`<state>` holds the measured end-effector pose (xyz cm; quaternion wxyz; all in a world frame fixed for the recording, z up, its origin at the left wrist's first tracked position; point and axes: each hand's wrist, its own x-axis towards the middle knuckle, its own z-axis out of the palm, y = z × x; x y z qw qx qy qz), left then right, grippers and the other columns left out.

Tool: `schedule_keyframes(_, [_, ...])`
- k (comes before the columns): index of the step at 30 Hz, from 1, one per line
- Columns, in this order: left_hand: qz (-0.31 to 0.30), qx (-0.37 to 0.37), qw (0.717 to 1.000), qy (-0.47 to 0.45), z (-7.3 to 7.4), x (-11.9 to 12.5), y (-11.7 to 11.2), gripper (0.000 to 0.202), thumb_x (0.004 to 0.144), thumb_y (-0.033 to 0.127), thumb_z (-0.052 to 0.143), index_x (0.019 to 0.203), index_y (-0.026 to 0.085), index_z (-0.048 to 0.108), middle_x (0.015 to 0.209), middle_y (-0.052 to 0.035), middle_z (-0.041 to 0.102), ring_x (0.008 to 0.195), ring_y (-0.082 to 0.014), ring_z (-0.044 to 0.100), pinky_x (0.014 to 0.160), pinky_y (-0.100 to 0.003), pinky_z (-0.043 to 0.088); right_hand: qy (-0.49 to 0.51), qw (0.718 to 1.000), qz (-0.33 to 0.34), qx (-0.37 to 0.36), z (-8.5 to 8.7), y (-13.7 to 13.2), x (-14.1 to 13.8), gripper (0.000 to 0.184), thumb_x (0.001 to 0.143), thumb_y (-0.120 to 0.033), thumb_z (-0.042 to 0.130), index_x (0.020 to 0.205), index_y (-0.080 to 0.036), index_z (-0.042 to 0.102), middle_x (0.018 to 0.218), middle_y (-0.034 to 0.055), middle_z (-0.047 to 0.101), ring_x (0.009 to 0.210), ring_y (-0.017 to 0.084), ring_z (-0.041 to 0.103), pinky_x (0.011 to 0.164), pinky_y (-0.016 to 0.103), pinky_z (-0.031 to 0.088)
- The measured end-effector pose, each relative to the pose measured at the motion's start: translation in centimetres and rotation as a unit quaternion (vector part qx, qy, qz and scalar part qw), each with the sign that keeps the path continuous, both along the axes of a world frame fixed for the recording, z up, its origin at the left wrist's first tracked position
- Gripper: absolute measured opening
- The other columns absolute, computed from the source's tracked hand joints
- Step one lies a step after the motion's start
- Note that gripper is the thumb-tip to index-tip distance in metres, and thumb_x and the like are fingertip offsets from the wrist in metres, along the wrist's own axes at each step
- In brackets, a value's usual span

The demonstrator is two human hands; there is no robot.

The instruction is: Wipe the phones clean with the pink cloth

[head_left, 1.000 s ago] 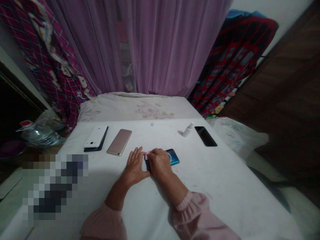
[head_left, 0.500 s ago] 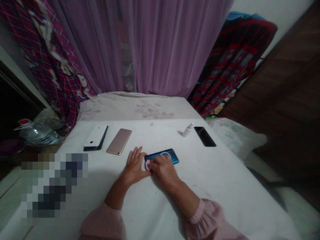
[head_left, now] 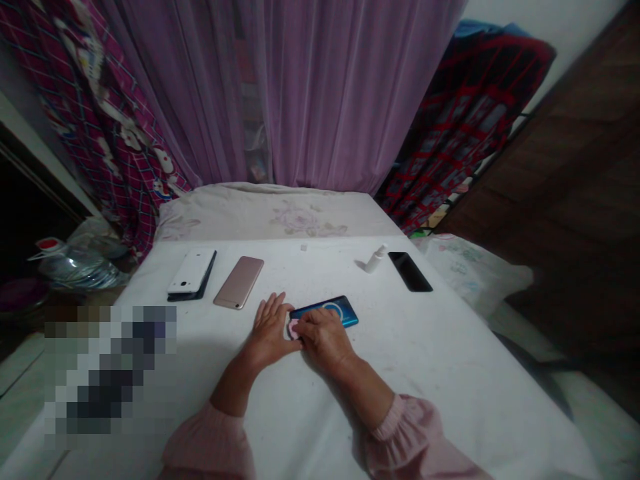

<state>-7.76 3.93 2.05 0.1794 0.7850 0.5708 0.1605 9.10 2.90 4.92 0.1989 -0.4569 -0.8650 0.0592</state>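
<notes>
The right hand [head_left: 324, 340], fingers close together, presses a small pink object [head_left: 293, 328] onto a blue phone [head_left: 333, 311]; the left hand [head_left: 270, 330] lies spread just beside it on white cloth [head_left: 425, 347].

You have five phones on the sheet-covered table [head_left: 440, 393]. At rear left, a phone [head_left: 192, 271] sits stacked on a second phone [head_left: 207, 279]. A third phone [head_left: 239, 283] lies just right of that stack. At rear right, a small spray bottle [head_left: 376, 259] stands just left of a fourth phone [head_left: 410, 271]. The fifth phone [head_left: 325, 311] lies front centre, under your right hand [head_left: 324, 340], with your left hand [head_left: 269, 330] touching its left end. A bolster [head_left: 275, 213] lies behind the table, before a curtain [head_left: 320, 87]. A plastic bottle [head_left: 75, 270] sits beyond the left edge, and a plastic bag [head_left: 470, 273] beyond the right.
</notes>
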Motion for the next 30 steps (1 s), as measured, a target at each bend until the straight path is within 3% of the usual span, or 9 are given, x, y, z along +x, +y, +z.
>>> schedule_keyframes(5, [0.001, -0.016, 1.0, 0.001, 0.2, -0.1, 0.2, 0.065, 0.062, 0.039, 0.082, 0.116, 0.022, 0.05, 0.154, -0.0169, 0.032, 0.146, -0.0347, 0.018, 0.117, -0.055, 0.014, 0.011, 1.0, -0.025, 0.013, 0.1, -0.4, 1.6, 0.018, 0.088, -0.018, 0.062, 0.091, -0.029, 0.075, 0.088, 0.0018, 0.07, 0.082, 0.016, 0.055, 0.069, 0.032, 0.028])
schedule_keyframes(12, [-0.004, -0.015, 1.0, 0.007, 0.3, 0.0, 0.1, 0.066, 0.063, 0.038, 0.082, 0.117, 0.022, 0.049, 0.154, -0.0156, 0.033, 0.146, -0.0344, 0.019, 0.117, -0.056, 0.015, 0.034, 0.991, -0.124, 0.027, -0.4, 1.5, 2.7, 0.018, 0.091, -0.023, 0.06, 0.086, -0.027, 0.076, 0.086, 0.0036, 0.07, 0.084, 0.017, 0.055, 0.071, 0.031, 0.03])
schedule_keyframes(20, [0.003, -0.019, 1.0, 0.022, 0.6, 0.1, 0.0, 0.064, 0.064, 0.035, 0.081, 0.117, 0.021, 0.049, 0.154, -0.0164, 0.033, 0.146, -0.0332, 0.018, 0.118, -0.054, 0.014, 0.025, 0.997, -0.062, 0.035, -0.5, 0.7, -0.2, 0.015, 0.091, -0.023, 0.061, 0.085, -0.026, 0.075, 0.084, 0.0018, 0.069, 0.081, 0.017, 0.055, 0.071, 0.032, 0.029])
schedule_keyframes(24, [-0.001, -0.013, 1.0, 0.016, 0.5, 0.1, 0.0, 0.063, 0.065, 0.039, 0.08, 0.117, 0.023, 0.049, 0.154, -0.0154, 0.033, 0.146, -0.0334, 0.019, 0.117, -0.055, 0.014, 0.031, 0.997, -0.057, 0.04, -0.6, 0.0, 1.5, 0.017, 0.093, -0.023, 0.059, 0.086, -0.027, 0.075, 0.083, 0.0014, 0.068, 0.08, 0.015, 0.054, 0.068, 0.031, 0.028])
schedule_keyframes(30, [-0.018, -0.02, 1.0, -0.005, 0.0, -0.6, 0.2, 0.064, 0.066, 0.04, 0.078, 0.12, 0.024, 0.048, 0.156, -0.0144, 0.031, 0.147, -0.0332, 0.016, 0.117, -0.057, 0.012, 0.089, 0.986, -0.124, 0.064, -1.0, -0.4, 4.7, 0.02, 0.093, -0.02, 0.055, 0.09, -0.025, 0.074, 0.084, 0.0028, 0.067, 0.08, 0.015, 0.056, 0.071, 0.029, 0.033])
